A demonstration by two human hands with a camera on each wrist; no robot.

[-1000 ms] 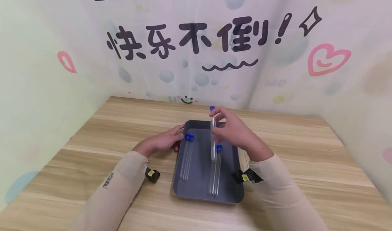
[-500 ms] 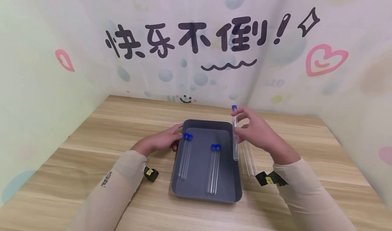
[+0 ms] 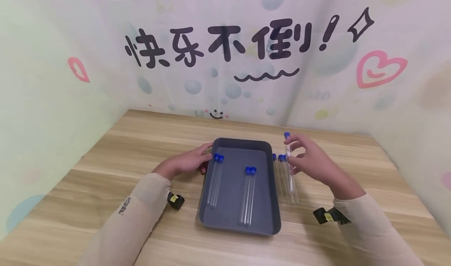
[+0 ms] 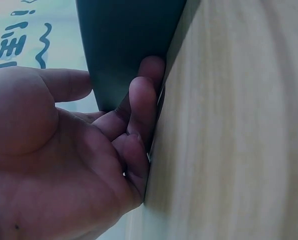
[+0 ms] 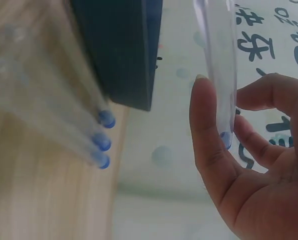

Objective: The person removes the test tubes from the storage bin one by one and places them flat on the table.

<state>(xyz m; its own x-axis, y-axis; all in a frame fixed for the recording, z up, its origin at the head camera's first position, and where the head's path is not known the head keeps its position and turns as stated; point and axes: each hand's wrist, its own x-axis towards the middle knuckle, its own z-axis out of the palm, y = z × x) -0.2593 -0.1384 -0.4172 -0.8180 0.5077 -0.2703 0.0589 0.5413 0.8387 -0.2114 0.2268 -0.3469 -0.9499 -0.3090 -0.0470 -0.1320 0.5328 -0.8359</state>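
Before me on the table (image 3: pixel 155 136), the tray (image 3: pixel 230 180) holds a left pair of tubes (image 3: pixel 213 185) and a right pair (image 3: pixel 248 197); three tubes (image 3: pixel 284 176) lie right of it.

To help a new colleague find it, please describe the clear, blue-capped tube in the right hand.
On the pale wooden table stands a rectangular grey tray. To its right, the person's right hand pinches a clear, blue-capped tube. Similar tubes lie on the table or in the tray; this one alone is held.
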